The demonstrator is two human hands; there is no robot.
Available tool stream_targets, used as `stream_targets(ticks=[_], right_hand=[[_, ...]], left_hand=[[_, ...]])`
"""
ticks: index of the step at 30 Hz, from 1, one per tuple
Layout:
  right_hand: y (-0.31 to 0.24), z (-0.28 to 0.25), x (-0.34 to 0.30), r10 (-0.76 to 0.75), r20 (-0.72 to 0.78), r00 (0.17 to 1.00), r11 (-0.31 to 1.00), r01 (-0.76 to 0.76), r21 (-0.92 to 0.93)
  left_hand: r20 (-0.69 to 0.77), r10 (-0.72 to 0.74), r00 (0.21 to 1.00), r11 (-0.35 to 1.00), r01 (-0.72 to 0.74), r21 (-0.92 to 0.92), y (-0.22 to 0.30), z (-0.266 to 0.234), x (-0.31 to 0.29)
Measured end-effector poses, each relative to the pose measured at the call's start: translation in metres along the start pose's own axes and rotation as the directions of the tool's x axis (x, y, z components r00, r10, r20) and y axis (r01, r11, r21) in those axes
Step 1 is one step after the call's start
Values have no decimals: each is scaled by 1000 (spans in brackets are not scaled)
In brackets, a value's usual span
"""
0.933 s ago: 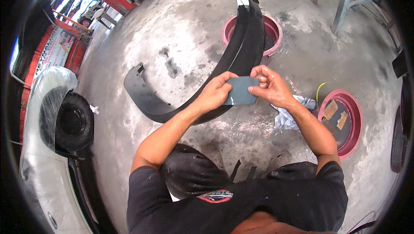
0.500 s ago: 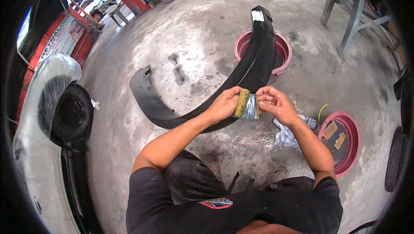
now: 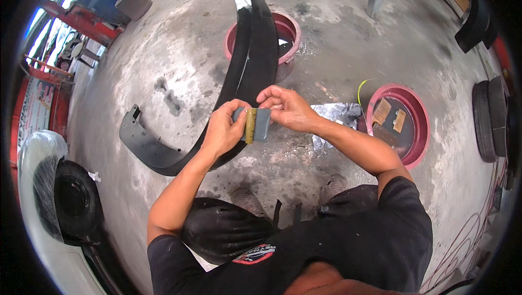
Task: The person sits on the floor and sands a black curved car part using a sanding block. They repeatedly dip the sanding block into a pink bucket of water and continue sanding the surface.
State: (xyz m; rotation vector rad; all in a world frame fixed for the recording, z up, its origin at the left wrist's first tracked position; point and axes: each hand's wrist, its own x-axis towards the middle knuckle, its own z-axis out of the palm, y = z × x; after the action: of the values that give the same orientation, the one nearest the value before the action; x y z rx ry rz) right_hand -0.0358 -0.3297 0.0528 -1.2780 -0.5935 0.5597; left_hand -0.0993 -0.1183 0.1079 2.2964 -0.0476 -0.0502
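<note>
- Left hand [image 3: 222,129]: thumb and fingers pinched together.
- Right hand [image 3: 293,111]: near the left, fingers curled.
- Left forearm [image 3: 182,186] and right forearm [image 3: 359,145] angle inward from bent elbows [image 3: 396,171].

The long, curved black plastic panel [image 3: 247,50] looks smooth and satiny, with a bright glossy patch near its far tip. Over its lower bend, the folded, rectangular grey sandpaper-like sheet [image 3: 262,125] shows a matt grey face and a tan paper backing. Right of the panel lie crumpled, shiny silver-white sheeting [image 3: 338,112], plastic or foil, and a smooth, round pink plastic basin [image 3: 422,126]. Beneath the panel, the grey concrete floor [image 3: 337,58] is rough and blotchy.
</note>
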Motion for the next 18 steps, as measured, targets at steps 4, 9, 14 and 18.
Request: stream_targets(ticks=[4,9,14,18], right_hand=[[-5,14,-5,259,31,965,902,-254,349],[-1,34,-9,95,63,993,974,-106,199],[0,19,-5,117,-14,993,984,-114,135],[-13,6,-1,59,-101,993,973,-34,230]], left_hand=[[-118,-44,992,994,55,90,20,-1,-3],[-222,93,970,974,-42,223,18,3,-5],[-20,-211,977,973,211,89,40,-11,-2],[45,-66,997,809,80,-583,7,-8,1]])
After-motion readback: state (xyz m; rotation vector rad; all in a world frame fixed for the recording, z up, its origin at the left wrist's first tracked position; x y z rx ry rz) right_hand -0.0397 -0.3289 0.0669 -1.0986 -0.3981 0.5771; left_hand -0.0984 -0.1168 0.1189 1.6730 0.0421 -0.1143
